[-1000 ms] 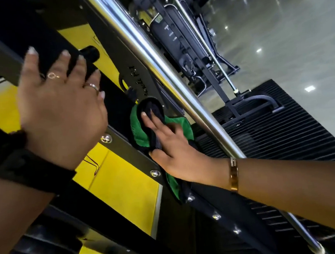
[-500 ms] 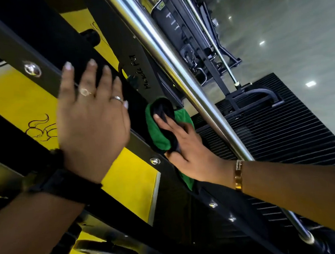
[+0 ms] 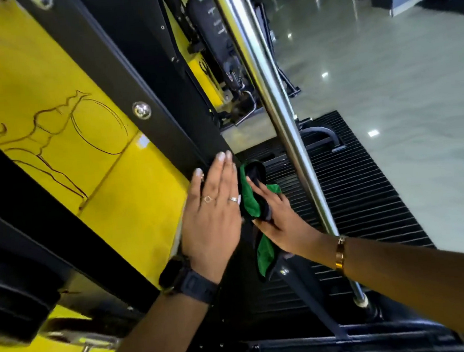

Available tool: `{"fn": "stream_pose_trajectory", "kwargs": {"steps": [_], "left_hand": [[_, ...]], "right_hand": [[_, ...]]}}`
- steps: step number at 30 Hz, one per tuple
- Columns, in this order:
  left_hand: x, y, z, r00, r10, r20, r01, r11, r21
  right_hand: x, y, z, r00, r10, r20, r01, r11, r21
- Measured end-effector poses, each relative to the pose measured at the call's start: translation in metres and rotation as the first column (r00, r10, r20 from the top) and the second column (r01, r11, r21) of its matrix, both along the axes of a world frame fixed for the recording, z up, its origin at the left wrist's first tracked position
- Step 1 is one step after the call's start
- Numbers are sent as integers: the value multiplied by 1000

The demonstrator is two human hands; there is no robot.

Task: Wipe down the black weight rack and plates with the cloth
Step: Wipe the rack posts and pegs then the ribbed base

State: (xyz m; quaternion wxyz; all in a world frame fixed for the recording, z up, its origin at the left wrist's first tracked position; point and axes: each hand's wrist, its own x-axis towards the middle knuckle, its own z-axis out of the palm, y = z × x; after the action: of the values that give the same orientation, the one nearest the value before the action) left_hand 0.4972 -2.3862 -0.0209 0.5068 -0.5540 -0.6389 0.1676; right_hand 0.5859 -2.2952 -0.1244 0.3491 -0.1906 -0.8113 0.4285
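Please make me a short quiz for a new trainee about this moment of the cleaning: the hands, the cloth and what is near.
1. True or false: the left hand grips the cloth.
2. What runs just right of the cloth in the view? A) a chrome bar B) a bucket C) a mirror
3. Fill in: the cloth is mostly ___ in colour.
Key: 1 false, the right hand holds it; 2 A; 3 green.

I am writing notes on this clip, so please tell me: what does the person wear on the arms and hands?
The left hand wears a thin open-shaped ring and a silver band, and has pale nails. A dark watch with a wide strap sits on its wrist. The right hand shows a gold bracelet at the wrist. No sleeves show on either forearm.
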Motion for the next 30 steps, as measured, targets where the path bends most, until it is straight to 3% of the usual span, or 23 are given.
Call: {"fn": "stream_pose_trajectory", "kwargs": {"steps": [3,7,10,15,21,25,30], "left_hand": [[7,-6,-33,979,-47,200,47,999,5],[22,-10,-69,916,-4,400,24,999,-46],[33,-14,-93,865,24,501,16,997,-77],[59,-11,-120,753,-78,653,105,994,-3],[99,-5,-130,567,-33,823,123,991,-45],[124,0,-134,522,29,853,142,983,-120],[175,17,-123,495,36,868,185,972,-146]], "right_hand": [[13,-15,-22,990,-10,141,17,999,-50],[36,-24,-53,927,-114,358,158,983,-96],[64,-31,-71,848,-209,486,251,968,-22],[120,-39,-81,744,-328,582,333,937,103],[157,-43,-71,614,-533,582,497,834,239],[183,-39,-60,567,-637,523,583,758,292],[235,-29,-61,586,-692,422,600,720,348]]}}
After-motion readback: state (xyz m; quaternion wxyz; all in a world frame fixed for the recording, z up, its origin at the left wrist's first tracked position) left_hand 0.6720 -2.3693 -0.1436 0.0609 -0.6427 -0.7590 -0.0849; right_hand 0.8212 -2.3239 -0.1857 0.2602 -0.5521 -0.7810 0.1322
